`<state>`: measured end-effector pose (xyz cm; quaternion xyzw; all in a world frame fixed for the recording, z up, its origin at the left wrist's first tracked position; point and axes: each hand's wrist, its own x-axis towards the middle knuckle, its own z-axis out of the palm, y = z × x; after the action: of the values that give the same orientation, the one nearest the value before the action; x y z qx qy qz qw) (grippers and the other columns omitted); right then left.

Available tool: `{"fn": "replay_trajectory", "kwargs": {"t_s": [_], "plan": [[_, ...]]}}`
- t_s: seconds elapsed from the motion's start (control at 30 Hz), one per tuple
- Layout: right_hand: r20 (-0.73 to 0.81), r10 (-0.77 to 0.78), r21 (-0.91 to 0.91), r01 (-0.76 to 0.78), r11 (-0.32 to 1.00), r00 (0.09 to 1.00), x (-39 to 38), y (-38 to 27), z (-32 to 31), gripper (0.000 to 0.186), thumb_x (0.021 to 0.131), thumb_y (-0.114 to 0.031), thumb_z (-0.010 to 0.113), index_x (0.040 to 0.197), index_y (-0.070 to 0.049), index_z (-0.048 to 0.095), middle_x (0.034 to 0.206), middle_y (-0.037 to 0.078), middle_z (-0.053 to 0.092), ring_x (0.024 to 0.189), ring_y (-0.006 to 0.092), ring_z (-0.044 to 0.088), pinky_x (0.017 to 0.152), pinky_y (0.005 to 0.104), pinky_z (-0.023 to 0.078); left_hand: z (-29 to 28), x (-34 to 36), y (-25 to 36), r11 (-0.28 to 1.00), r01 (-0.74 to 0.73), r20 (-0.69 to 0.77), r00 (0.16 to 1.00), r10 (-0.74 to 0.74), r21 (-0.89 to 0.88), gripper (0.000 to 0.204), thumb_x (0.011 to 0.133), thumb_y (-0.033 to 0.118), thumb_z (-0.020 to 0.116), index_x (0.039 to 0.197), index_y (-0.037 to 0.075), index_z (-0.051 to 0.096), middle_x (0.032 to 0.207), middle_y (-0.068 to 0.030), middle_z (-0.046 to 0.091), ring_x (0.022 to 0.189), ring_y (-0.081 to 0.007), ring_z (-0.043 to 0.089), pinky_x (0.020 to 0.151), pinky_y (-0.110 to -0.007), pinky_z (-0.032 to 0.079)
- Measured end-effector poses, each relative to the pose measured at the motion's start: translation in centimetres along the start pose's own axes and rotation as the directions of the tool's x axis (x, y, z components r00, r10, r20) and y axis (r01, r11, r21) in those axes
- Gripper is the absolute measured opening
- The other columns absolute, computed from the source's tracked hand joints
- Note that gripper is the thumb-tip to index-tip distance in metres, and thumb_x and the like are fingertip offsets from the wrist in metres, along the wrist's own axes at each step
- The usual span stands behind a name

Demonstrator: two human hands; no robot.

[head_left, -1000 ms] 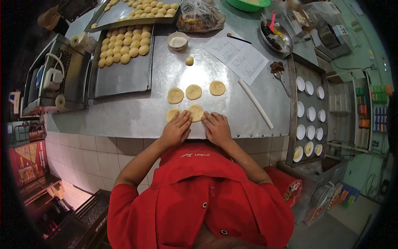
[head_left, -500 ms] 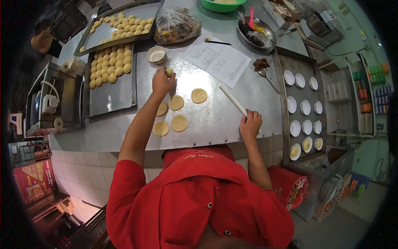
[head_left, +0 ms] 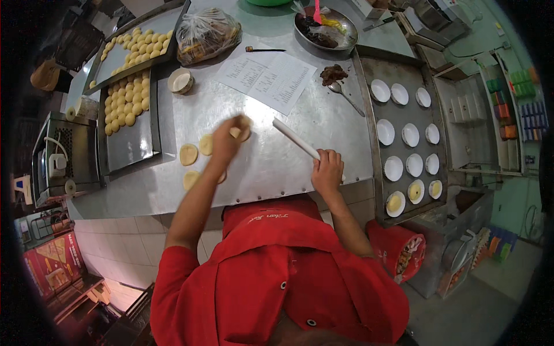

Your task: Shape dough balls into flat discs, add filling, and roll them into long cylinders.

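Note:
My right hand point(head_left: 328, 171) is wrapped round the near end of a white rolling pin point(head_left: 295, 138), which lies slanting on the metal table. My left hand point(head_left: 226, 143) is over a flat dough round point(head_left: 244, 131), its fingers curled with a pale piece of dough point(head_left: 235, 132) showing between them. How much of that piece is apart from the round beneath, I cannot tell. Left of this hand lie more flattened rounds, one by the wrist point(head_left: 206, 144), another farther left point(head_left: 188, 154) and one nearer me point(head_left: 191, 180). My forearm partly covers another.
Two trays of dough balls point(head_left: 128, 97) stand at the left, beside a small bowl point(head_left: 180, 81) and a filled plastic bag point(head_left: 206, 36). Printed paper point(head_left: 266, 78), brown paste point(head_left: 333, 75), a spoon point(head_left: 348, 99) and a metal bowl point(head_left: 341, 40) lie beyond. A tray with paper cups point(head_left: 410, 135) stands right.
My left hand has moved from beside the small bowl, carrying a dough ball, toward me and right, over a flat round. My right hand stays on the rolling pin. The whole view has shifted.

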<state>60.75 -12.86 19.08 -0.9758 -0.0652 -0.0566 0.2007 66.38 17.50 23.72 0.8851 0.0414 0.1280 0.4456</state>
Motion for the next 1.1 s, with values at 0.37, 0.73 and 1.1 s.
{"fn": "replay_trajectory", "kwargs": {"t_s": [0.37,0.73,1.1], "plan": [[-0.011,-0.105,0.037,0.105,0.994,0.994,1.5,-2.0,0.1,0.032,0.086,-0.011,0.068,0.117,-0.008,0.064,0.112,0.011,0.060,0.105,0.0322,0.055,0.087,0.0473,0.041,6.8,-11.5,3.2,0.860,-0.424,0.507,0.827,0.241,0.283,0.058,0.092,0.037,0.064,0.146,0.020,0.052,0.159,-0.0140,0.038,0.152,-0.0357,0.024,0.116,-0.071,0.013],[0.204,-0.276,-0.093,0.299,0.950,0.939,2.1,-2.6,0.1,0.056,0.100,-0.031,0.052,0.147,-0.004,0.045,0.158,0.016,0.038,0.150,0.0320,0.028,0.120,0.0600,0.017,5.1,-6.5,0.7,0.801,-0.463,0.438,0.853,0.285,0.379,0.060,0.093,0.027,0.057,0.147,0.004,0.047,0.157,-0.0193,0.039,0.149,-0.0316,0.033,0.120,-0.056,0.021],[0.145,-0.232,-0.168,0.255,0.952,0.962,7.2,-2.4,0.9,0.062,0.100,-0.036,0.048,0.151,-0.002,0.041,0.163,0.016,0.030,0.153,0.0318,0.019,0.120,0.0607,0.016,7.3,-1.1,0.6,0.723,-0.469,0.399,0.871,0.285,0.507,0.061,0.095,0.029,0.052,0.146,-0.003,0.045,0.160,-0.0197,0.033,0.152,-0.0340,0.024,0.121,-0.058,0.019]]}}
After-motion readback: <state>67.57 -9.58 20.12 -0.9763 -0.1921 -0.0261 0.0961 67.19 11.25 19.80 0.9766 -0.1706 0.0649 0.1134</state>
